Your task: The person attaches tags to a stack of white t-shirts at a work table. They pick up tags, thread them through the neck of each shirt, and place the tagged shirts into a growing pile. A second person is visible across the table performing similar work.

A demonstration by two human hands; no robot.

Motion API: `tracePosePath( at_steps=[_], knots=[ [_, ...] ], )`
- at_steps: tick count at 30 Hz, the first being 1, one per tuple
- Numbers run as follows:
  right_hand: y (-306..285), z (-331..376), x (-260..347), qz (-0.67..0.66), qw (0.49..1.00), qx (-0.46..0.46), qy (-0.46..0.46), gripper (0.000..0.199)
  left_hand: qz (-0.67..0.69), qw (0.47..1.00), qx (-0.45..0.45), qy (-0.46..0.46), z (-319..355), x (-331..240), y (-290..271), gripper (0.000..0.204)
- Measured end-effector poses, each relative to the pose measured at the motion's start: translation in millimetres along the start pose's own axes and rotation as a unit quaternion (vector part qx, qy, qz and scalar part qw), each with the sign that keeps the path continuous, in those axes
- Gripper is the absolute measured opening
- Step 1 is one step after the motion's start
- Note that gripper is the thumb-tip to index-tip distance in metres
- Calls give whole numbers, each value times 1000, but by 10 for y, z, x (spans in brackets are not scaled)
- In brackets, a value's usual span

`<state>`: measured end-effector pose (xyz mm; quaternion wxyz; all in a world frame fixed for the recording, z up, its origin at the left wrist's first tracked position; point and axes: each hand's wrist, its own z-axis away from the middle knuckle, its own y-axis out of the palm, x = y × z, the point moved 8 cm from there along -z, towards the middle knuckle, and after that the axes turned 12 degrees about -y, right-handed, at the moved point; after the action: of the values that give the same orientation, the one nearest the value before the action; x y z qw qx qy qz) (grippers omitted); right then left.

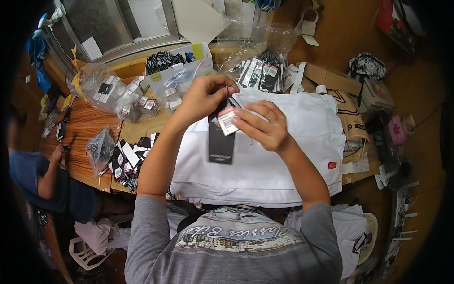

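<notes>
White folded garments (298, 163) lie stacked on the table in front of me. Over their upper left part, my left hand (203, 98) is closed in a pinch on a thin black cord, close to a raised white edge of cloth. A long black hang tag (221, 147) dangles below it. Between the fingers of my right hand (266, 127) is a small white price tag (228, 122) with a pink top band and a barcode, overlapping the black one. The right fingers are slightly blurred, and the cord's upper end is partly hidden by my left fingers.
Loose tags (126, 158) pile up left of the garments. Behind stand a box of black cords (177, 71), plastic bags of tags (106, 92) and a bundle of black tags (262, 71). A brown paper bag (352, 120) stands right. Another person's hand (57, 155) works far left.
</notes>
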<state>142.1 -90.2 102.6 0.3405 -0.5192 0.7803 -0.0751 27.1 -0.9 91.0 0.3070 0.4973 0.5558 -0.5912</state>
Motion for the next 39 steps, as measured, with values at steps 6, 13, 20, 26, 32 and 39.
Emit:
tracePosePath(
  at_steps=[6,13,20,26,32,39],
  knots=[
    [-349,637,-547,-428,782,-222,395,14,40,966,215,-142,-49,544,730,14],
    [172,2626,-1138,-374,562,-130,726,19,-45,940,324,-94,-387,1363,1725,14],
    [389,2950,-1073,-61,692,133,707,9,-283,931,-182,139,-1007,1206,1498,12],
    [476,2846,-1111,-105,686,59,717,10,-265,941,-191,95,-1002,1378,1499,10],
    [725,2978,-1245,-139,694,118,696,8,-178,961,-195,85,-1082,1521,1426,6],
    [713,2756,-1290,-119,703,112,692,9,1,986,-160,-45,-1160,1810,1276,9]
  ],
)
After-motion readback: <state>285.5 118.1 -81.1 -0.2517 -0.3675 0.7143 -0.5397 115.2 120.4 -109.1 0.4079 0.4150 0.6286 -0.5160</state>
